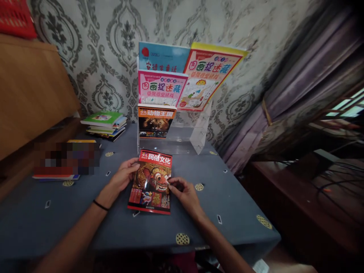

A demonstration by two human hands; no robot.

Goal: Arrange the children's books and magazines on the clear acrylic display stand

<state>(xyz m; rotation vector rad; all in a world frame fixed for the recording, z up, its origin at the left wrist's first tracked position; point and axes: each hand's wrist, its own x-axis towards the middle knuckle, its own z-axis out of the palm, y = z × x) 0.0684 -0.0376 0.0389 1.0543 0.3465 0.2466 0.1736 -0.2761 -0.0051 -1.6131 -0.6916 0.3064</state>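
Observation:
Between my two hands is a book with a red-and-black cover and a painted mask on it, tilted above the table. My left hand grips its left edge near the top, thumb on the cover. At the right edge, the fingers of my right hand pinch the book about halfway down. Just behind it stands a clear acrylic rack. On the rack's left side are a blue book, a pink book and a lion-cover book; a yellow-edged book leans at its upper right.
A stack of books lies at the back left, and a partly blurred pile is nearer. A wooden cabinet borders the left side. Right of the blue-covered table are a purple curtain and a dark desk with cables.

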